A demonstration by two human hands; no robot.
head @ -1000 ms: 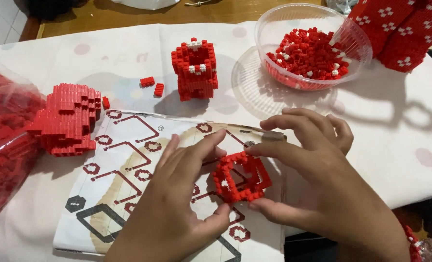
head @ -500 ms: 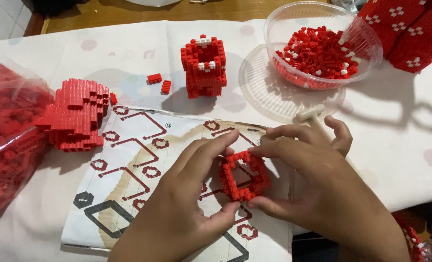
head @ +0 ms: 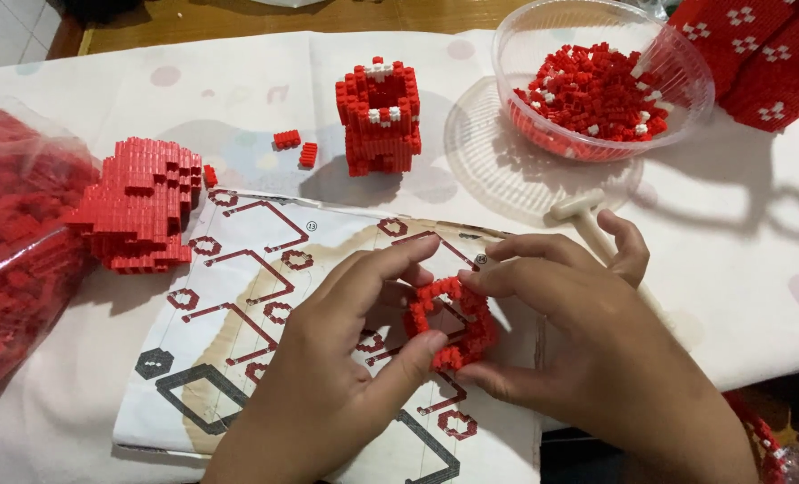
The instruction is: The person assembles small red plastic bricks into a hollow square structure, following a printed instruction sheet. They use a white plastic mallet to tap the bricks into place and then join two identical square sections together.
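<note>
A small ring of red micro bricks [head: 451, 321] with a few white pieces is pinched between both hands above a printed instruction sheet [head: 238, 296]. My left hand [head: 332, 376] grips its left and lower side with thumb and forefinger. My right hand [head: 588, 350] holds its right side, fingers curled over the top. A hollow red block tower [head: 379, 116] with white studs stands behind the sheet. A stepped red block piece [head: 139, 202] lies to the left.
A clear plastic bowl [head: 677, 54] of loose red and white bricks sits at the back right on a clear lid [head: 480, 161]. A plastic bag of red bricks [head: 14, 242] lies at the left edge. Two loose red bricks [head: 296, 148] and a small white hammer [head: 579, 211] rest on the cloth. A red studded build [head: 758, 63] stands far right.
Both hands have kept hold of the red ring, with the fingers shifting slightly around it. The view has tilted a little, so the table objects sit slightly lower in frame.
</note>
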